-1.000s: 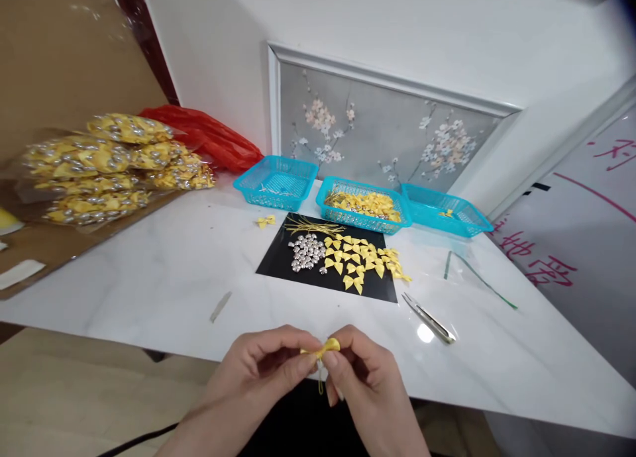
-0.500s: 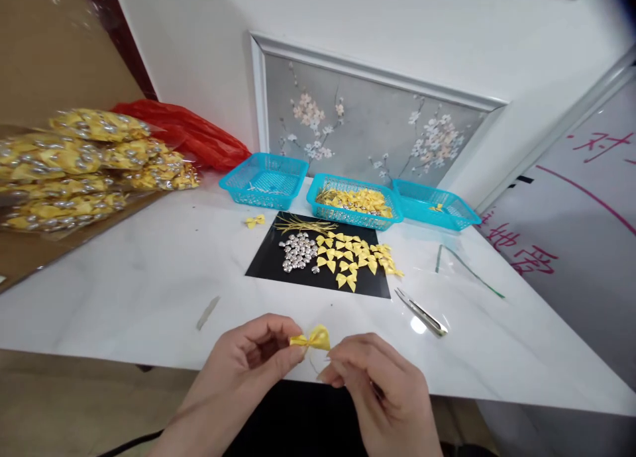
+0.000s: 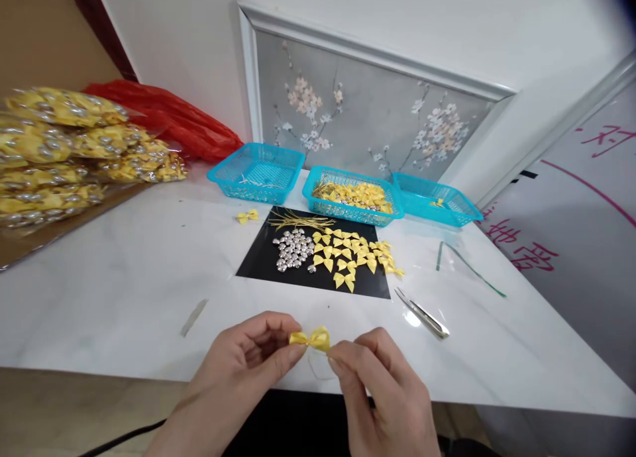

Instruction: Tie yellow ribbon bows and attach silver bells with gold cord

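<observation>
My left hand (image 3: 248,364) pinches the left end of a small yellow ribbon bow (image 3: 312,339) above the near table edge. Close against the bow's right side, my right hand (image 3: 382,391) is closed in a pinch on a thin wire (image 3: 318,371) that loops down below the bow. Farther back lies a black mat (image 3: 263,261) with a heap of silver beads (image 3: 293,250), a spread of yellow bows (image 3: 355,255) and a bundle of thin gold pins (image 3: 298,220).
Metal tweezers (image 3: 422,313) lie right of the mat. Three turquoise baskets (image 3: 258,172) (image 3: 350,199) (image 3: 437,204) stand at the back, the middle one full of bows. Bags of yellow and silver pieces (image 3: 74,152) and a red bag (image 3: 163,116) sit left. One loose bow (image 3: 247,215) lies near the left basket.
My hands have parted slightly: the right let go of the bow and now pinches the wire beside it, while the left keeps the bow. The view shifted left.
</observation>
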Demonstrator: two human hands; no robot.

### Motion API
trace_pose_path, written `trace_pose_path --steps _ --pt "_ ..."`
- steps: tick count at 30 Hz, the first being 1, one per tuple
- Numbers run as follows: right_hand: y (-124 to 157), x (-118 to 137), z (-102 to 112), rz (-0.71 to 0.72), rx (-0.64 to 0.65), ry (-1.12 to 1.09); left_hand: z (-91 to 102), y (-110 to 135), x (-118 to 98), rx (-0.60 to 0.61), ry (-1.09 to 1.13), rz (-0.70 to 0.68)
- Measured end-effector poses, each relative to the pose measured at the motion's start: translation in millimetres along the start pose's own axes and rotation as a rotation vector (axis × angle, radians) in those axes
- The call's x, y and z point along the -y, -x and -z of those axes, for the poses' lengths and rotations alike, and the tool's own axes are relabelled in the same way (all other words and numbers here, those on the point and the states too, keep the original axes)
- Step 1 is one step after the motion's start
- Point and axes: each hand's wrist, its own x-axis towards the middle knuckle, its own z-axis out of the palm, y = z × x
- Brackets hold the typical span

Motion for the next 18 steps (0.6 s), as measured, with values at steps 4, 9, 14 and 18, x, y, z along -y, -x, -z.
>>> trace_pose_path --steps 4,9,14,18 --pt "0.0 -2.3 -0.9 -0.007 0.012 -0.019 1.6 -6.0 5.6 -0.007 -0.052 -0.022" --pt "-1.6 -8.7 -5.3 -0.015 0.055 -0.059 3.9 -21.9 17.6 -0.056 -0.337 -0.092" --pt "-8.6 -23.3 -15.7 -0.121 0.103 -0.154 4.9 -18.1 23.3 -0.266 -0.605 -0.199" --pt "-9.9 -32.6 -23.4 -0.170 0.077 -0.184 13.4 21.0 47.3 -0.018 -0.620 -0.288"
